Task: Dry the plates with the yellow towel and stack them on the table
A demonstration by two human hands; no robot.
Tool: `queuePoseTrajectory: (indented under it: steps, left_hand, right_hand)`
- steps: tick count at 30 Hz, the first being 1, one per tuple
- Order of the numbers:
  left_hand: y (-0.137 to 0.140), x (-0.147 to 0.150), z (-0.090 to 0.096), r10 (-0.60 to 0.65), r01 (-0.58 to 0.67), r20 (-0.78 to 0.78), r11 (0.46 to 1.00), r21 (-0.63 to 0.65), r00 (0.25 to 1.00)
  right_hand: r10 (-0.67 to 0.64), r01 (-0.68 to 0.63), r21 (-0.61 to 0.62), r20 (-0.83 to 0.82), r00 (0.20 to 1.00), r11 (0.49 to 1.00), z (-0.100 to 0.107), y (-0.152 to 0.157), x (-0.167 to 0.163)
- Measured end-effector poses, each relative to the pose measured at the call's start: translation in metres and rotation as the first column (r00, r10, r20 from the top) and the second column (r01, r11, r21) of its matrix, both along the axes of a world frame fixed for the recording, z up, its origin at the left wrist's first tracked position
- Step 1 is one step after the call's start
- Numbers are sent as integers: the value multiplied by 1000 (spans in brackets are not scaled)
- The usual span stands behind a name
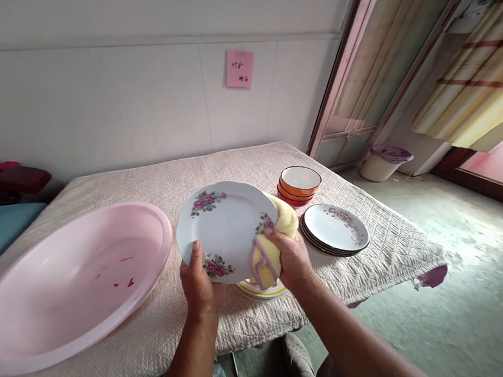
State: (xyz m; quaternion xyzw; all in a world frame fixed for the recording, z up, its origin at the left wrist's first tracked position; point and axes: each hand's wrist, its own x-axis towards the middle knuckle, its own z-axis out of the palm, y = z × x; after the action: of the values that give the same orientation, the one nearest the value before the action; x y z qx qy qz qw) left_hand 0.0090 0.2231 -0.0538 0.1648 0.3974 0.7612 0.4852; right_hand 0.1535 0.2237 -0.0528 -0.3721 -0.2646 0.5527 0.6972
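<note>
A white plate with pink rose sprays is held up in front of me, its face tilted toward me. My left hand grips its lower left rim, thumb on top and fingers hidden beneath. At the right rim, my right hand pinches the plate through a yellow cloth with lilac edging; part of the cloth shows behind the rim. Just below, a stack of plates with a yellow band rests on the table, mostly covered by the held plate and cloth.
A large pink basin stands at left. To the right are stacked orange bowls and a stack of dark-rimmed floral plates. A quilted cover drapes the table. A pink note is on the wall; a bin stands on the floor.
</note>
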Motion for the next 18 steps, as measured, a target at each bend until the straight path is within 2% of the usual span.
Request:
queuePoseTrajectory:
  steps: [4,7,10,12,14,18]
  left_hand:
    - [0,9,-4,-6,14,145,998,-59,989]
    - [0,13,-8,-57,77,215,994,-83,975]
    - [2,13,-15,-157,168,222,985,-34,962]
    - [4,8,-19,-242,242,201,970,23,949]
    - [7,-1,-19,-302,295,139,953,68,943]
    - [9,-22,-9,-355,357,-34,930,88,934]
  right_hand:
    - [54,-56,-18,-101,993,998,-6,-8,-26]
    - [14,-18,-28,-146,989,999,-1,-13,-41]
    - [-54,40,-106,-129,990,994,9,-13,-38]
    - [-85,72,-135,-89,992,988,13,-9,-26]
    - [-86,81,-111,-38,996,990,17,-5,-10]
    - [-52,56,-100,48,997,993,17,0,18]
